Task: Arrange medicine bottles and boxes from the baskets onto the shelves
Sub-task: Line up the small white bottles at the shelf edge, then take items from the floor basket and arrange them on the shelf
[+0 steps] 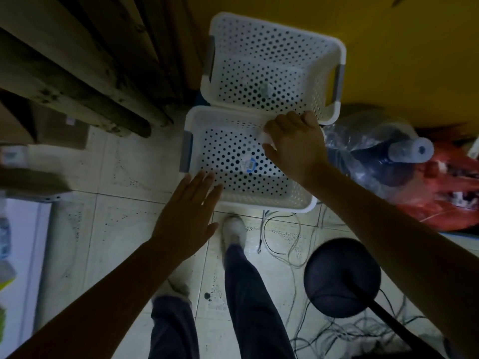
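Right hand (295, 146) grips white item (267, 138) (blurred) inside near basket (202, 113).

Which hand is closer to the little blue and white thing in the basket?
Right. The right hand, pinching a white item, is just right of the blue-and-white thing. The left hand hovers open at the basket's near-left corner, farther off.

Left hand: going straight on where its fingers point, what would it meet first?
Most likely the near white basket; the left hand points its straight fingers at its front-left corner, though depth is unclear.
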